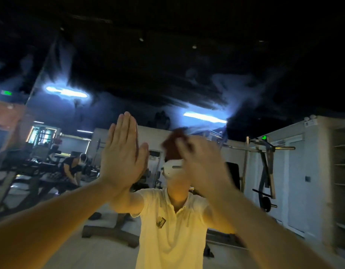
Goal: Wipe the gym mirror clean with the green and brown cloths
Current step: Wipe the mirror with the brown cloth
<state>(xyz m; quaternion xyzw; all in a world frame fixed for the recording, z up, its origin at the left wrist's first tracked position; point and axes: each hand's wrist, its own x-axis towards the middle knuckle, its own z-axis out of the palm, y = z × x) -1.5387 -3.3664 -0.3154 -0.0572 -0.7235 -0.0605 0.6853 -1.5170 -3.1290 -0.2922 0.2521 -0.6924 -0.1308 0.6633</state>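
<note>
The gym mirror [187,78] fills the whole view and carries pale smeary streaks across its upper part. My left hand [123,152] lies flat against the glass, fingers straight and together, holding nothing. My right hand [195,158] is blurred by motion and grips the brown cloth [173,140], which sticks out above and left of the fingers against the mirror. No green cloth is in view. My own reflection in a yellow shirt [167,230] stands behind both hands.
The mirror reflects weight benches [109,230], a barbell rack [264,164] at the right, shelves [342,171] at the far right, and another person [72,167] bent over at the left. A mirror seam [41,70] runs diagonally at the upper left.
</note>
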